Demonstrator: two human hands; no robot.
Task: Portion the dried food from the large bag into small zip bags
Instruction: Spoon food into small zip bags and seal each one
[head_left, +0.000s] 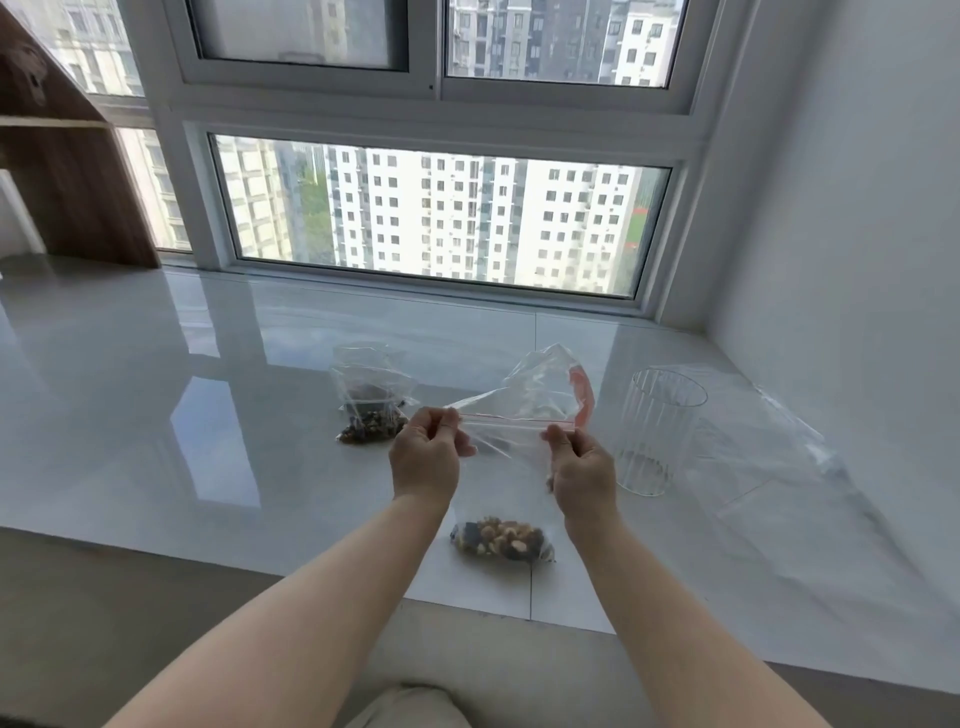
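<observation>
Both forearms are bare to the hands, left (423, 457) and right (582, 467), with no sleeves.

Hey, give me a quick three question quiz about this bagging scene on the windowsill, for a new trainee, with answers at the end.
1. True or false: the left hand and right hand both pinch the zip strip of the held zip bag.
2. Which stands right of the hands? A) ribbed clear glass B) a metal bowl C) a paper box
3. Fill in: the far bag of mix lies to the ____ of the held bag.

Key
1. True; the mixed nuts hang at that bag's bottom.
2. A
3. Left
</observation>
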